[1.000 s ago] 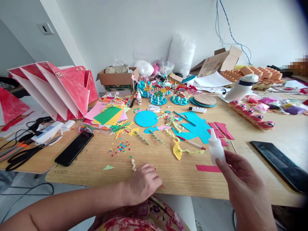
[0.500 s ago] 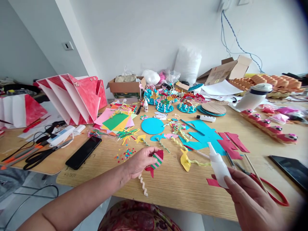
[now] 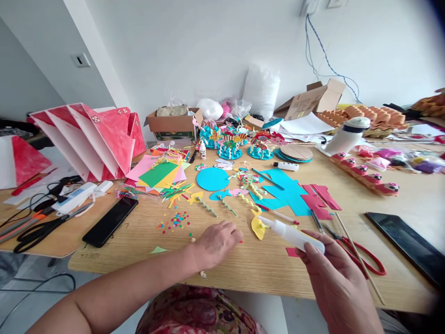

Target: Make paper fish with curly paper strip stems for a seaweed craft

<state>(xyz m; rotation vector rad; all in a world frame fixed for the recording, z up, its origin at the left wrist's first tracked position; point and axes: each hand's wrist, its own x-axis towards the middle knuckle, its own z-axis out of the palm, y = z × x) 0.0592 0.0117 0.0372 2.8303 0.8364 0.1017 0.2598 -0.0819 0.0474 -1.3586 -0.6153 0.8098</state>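
In my right hand (image 3: 333, 269) is a white glue bottle (image 3: 295, 235), tilted almost flat with its nozzle pointing left, over the edge of a yellow paper fish (image 3: 257, 225). My left hand (image 3: 219, 245) is low over the table with its fingers curled down and closed. Only a speck of red shows by its fingertips; the striped paper fish held there a moment ago is otherwise hidden by the hand. The end of a pale curled pipe cleaner (image 3: 203, 274) peeks out below my wrist. A green paper scrap (image 3: 159, 249) lies left of the forearm.
Beyond my hands lie a blue disc (image 3: 212, 179), blue paper sheets (image 3: 290, 190) and paper dots (image 3: 178, 221). Red-handled pliers (image 3: 361, 255), a wooden stick (image 3: 358, 255) and a tablet (image 3: 405, 241) are at right. A phone (image 3: 110, 221) and scissors (image 3: 45, 229) are at left.
My left hand has turned over and lowered, covering the striped paper fish. My right hand has tipped the glue bottle from nearly upright to almost level and moved it left. The view has shifted slightly.
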